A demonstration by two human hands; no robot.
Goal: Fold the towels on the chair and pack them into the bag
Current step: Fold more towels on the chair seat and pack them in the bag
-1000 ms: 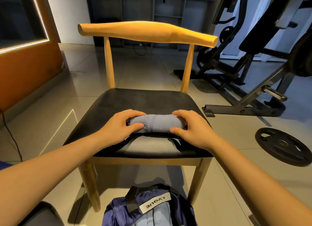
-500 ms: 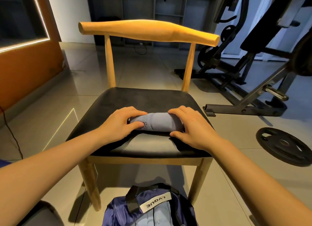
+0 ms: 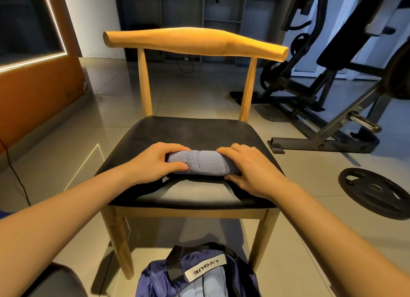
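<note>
An orange wall panel (image 3: 33,92) with a lit strip closes off the far left, and bare floor tiles (image 3: 66,146) lie open between it and the chair (image 3: 195,42). A thin cable (image 3: 15,172) trails over those tiles near the left edge. On the chair's black seat, toward its front edge, lies a grey-blue towel (image 3: 203,164) rolled into a short log. The left hand (image 3: 158,162) cups the roll's left end, fingers curled over the top and thumb pressed on the near side. The right hand (image 3: 248,170) covers the right end, fingers bent over the roll and palm low on the seat. Behind the roll the seat is free up to the backrest posts. Below the seat's front rail, on the floor, a blue bag (image 3: 199,276) stands open with pale cloth inside. To the right, a weight bench frame (image 3: 328,123) and a weight plate (image 3: 375,191) crowd the floor near the chair.
</note>
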